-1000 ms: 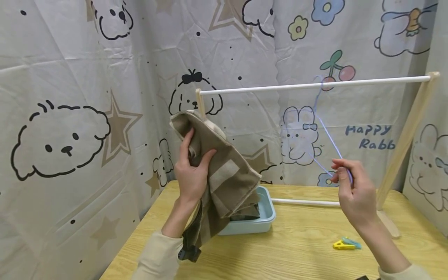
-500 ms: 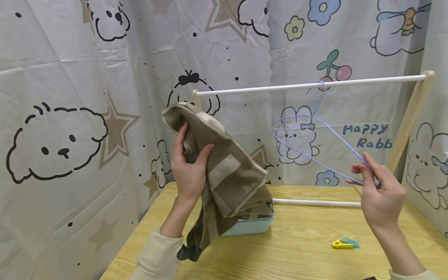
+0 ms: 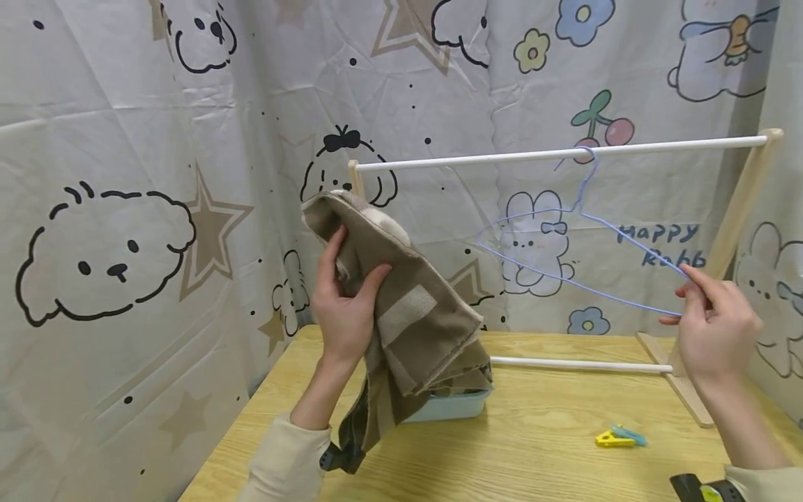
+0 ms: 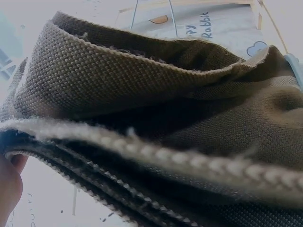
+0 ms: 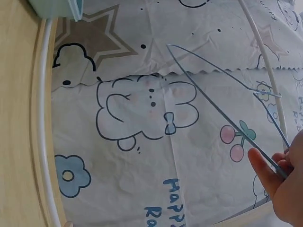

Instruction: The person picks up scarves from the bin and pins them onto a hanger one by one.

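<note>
My left hand (image 3: 343,307) grips a brown and beige checked cloth (image 3: 414,307), thumb on its near face. The cloth hangs in folds; in the left wrist view its woven brown fabric (image 4: 109,75) and stitched edges fill most of the picture. With my right hand (image 3: 718,328) I hold one end of a thin blue-purple wire hanger (image 3: 583,286). The hanger's hook reaches the white rod (image 3: 477,160) of a wooden rack. Seen from the right wrist, the hanger (image 5: 208,99) stretches away from my fingers (image 5: 265,172).
A light blue basin (image 3: 454,408) stands behind the cloth, mostly covered by it. Yellow and blue clips (image 3: 617,437) lie on the wooden table (image 3: 539,453). The rack's right post (image 3: 730,237) stands near my right hand, and a patterned curtain (image 3: 439,90) closes off the back.
My right hand has moved right with the hanger's end, and the hanger has turned to show its whole triangle. The left hand holds the cloth in nearly the same place.
</note>
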